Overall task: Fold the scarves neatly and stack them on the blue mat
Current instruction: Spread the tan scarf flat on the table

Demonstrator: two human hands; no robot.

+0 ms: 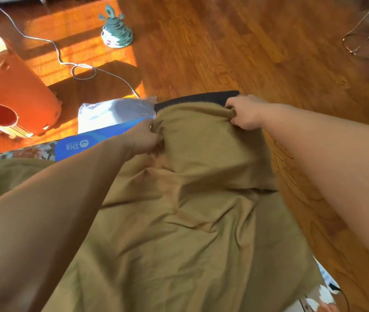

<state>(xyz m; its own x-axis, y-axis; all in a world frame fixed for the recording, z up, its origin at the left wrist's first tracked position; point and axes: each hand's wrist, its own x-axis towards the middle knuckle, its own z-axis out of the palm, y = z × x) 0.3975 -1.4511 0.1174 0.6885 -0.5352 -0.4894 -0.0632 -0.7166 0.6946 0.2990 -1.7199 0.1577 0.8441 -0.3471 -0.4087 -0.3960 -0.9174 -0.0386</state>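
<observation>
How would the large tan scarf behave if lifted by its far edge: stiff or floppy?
Probably floppy: the large tan scarf lies in soft creases and bunches where the left hand and right hand pinch it. It looks thin, so likely light. It would probably sag and drag rather than hold shape.

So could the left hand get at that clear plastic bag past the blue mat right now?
Probably not yet. The left hand grips the tan scarf, as does the right hand. The plastic bag lies just beyond it with nothing between, so letting go should free it.

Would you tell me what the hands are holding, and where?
Both hands, left hand and right hand, grip the tan scarf at its far edge.
</observation>
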